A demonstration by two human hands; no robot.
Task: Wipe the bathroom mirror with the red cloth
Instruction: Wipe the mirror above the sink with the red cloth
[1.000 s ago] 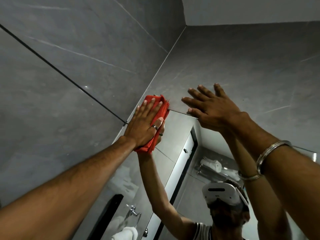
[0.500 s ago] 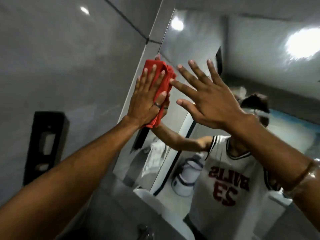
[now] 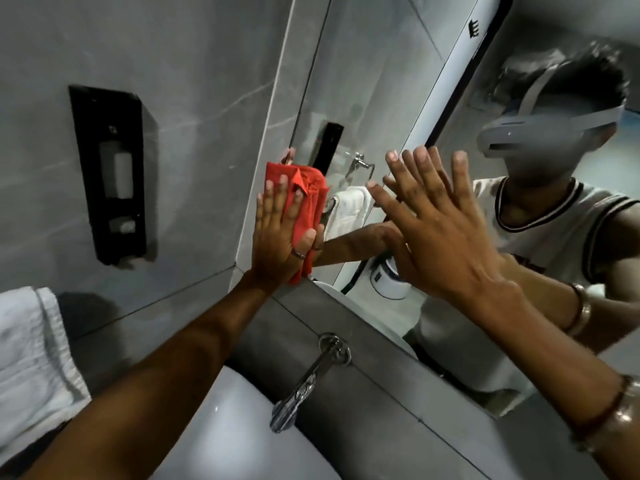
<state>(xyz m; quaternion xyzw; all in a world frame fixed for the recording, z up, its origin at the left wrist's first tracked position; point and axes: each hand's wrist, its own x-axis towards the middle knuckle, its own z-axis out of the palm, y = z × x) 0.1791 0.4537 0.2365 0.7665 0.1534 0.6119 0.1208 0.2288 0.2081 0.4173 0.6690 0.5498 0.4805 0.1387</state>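
Where grey tiles (image 3: 194,81) end, the mirror (image 3: 381,81) hangs above a basin (image 3: 225,427)

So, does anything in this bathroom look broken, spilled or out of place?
Nothing stands out. The left hand presses the red cloth flat against the mirror near its lower left corner, the right hand is spread open beside it, and the white towel hangs at the left.

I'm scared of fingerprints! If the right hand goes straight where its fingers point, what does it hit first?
Probably the mirror: the right hand is open, fingers aimed at the glass; the gap between them is unclear.
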